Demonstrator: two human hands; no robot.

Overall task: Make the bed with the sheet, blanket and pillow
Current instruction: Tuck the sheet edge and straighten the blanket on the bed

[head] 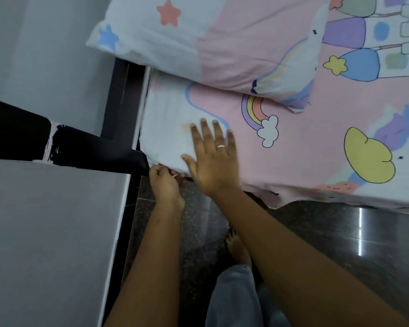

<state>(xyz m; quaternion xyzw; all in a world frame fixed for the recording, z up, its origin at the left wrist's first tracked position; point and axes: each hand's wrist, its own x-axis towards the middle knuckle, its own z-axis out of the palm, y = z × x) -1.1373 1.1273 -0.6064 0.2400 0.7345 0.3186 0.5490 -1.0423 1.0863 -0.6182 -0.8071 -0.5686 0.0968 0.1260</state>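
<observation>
Where the sheet turns under at the bed's corner: the left hand (165,182), at about 8 o'clock from the middle of the view, curls its fingers in on the sheet's edge and seems to pinch it, probably to draw the cloth down and under.
Right hand (213,159): lies flat on top of the sheet (293,161), fingers straight and spread, gripping nothing. It sits just at 2 o'clock of the left hand, and I judge it pins the cloth so the pull does not drag it askew.
Sheet: covers the bed from the middle out to 3 o'clock. It is smooth by the corner, but its edge at 4 o'clock hangs loose above the floor (340,232), so the tucking looks unfinished.
Pillow (198,43): at 12 o'clock, lying on the sheet at the head end, its left corner reaching past the dark bed frame (121,102).
Blanket: not in view.
Hidden: the left fingertips go under the corner, so how much cloth they hold cannot be told. The mattress is wholly covered.
Cut off: pillow and sheet run out past the top and right borders.
Hard to make out: a small red spot by the left fingers, nail or print. The grey slab (45,232) at 8 o'clock is unidentifiable.
</observation>
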